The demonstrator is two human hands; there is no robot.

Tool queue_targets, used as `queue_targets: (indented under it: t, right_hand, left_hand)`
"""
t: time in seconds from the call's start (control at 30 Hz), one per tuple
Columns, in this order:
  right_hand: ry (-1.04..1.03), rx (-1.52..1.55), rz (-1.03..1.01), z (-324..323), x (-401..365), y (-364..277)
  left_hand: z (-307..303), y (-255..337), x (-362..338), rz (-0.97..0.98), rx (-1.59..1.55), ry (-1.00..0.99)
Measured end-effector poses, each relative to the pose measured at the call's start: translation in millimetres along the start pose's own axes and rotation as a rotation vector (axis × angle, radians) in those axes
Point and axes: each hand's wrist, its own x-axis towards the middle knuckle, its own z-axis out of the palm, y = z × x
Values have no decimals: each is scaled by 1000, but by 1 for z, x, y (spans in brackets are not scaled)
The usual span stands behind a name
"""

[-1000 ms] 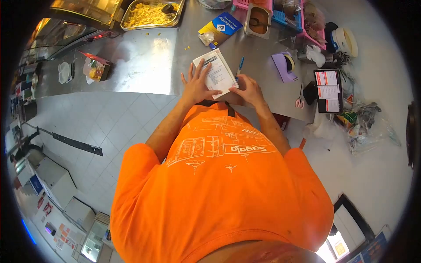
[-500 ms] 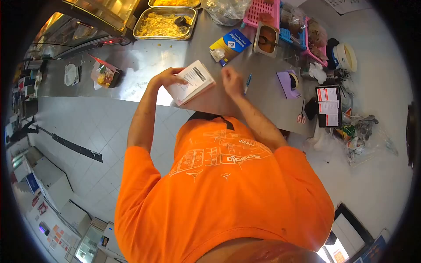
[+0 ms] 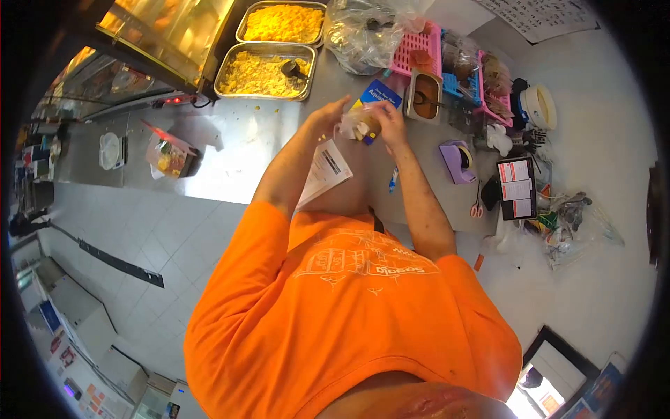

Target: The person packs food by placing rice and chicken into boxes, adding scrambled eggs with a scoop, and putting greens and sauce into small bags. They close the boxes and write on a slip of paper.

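The left hand (image 3: 329, 116) and right hand (image 3: 391, 117) each pinch an edge of the clear bag (image 3: 357, 127), held just in front of the blue packet (image 3: 377, 93). It is picked up but looks unopened. The printed pad (image 3: 325, 171) lies on the desk (image 3: 230, 150), nearer the person.

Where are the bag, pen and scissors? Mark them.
bag (image 3: 358, 126), head view, crumpled middle.
pen (image 3: 393, 179), head view, mid-barrel.
scissors (image 3: 477, 209), head view, pink handles.
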Motion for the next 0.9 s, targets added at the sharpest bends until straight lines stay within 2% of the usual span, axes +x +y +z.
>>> queue_targets:
  t: [0.03, 0.1, 0.2, 0.27, 0.33, 0.43, 0.57, 0.67, 0.77, 0.8, 0.87, 0.9]
  right_hand:
    - [90, 354, 83, 2, 0, -18]
    - [136, 134, 124, -15, 6, -38]
    - [204, -182, 206, -53, 5, -53]
    - [165, -527, 129, -59, 1, -41]
    - [31, -994, -95, -57, -10, 8]
    - [126, -1180, -210, -32, -8, 62]
    - [192, -1328, -30, -10, -19, 84]
    - [226, -1284, -179, -25, -18, 102]
    - [192, -1078, -171, -34, -6, 88]
    - [174, -929, -97, -36, -4, 80]
    - [135, -632, 46, -39, -3, 56]
    - [192, -654, 119, -36, -5, 32]
  left_hand:
    - [10, 0, -4, 127, 117, -9]
    - [53, 33, -65, 11, 251, 245]
    - [53, 26, -55, 305, 577, 437]
    - [52, 25, -56, 435, 794, 380]
    - [54, 25, -67, 535, 967, 348]
    - [60, 23, -75, 607, 1121, 335]
    - [56, 2, -58, 681, 1162, 318]
    - [69, 13, -83, 757, 1261, 321]
    - [76, 17, -88, 922, 1374, 243]
    - [76, 17, -84, 997, 1402, 203]
    - [73, 11, -66, 941, 1442, 215]
    - [73, 12, -62, 912, 1462, 221]
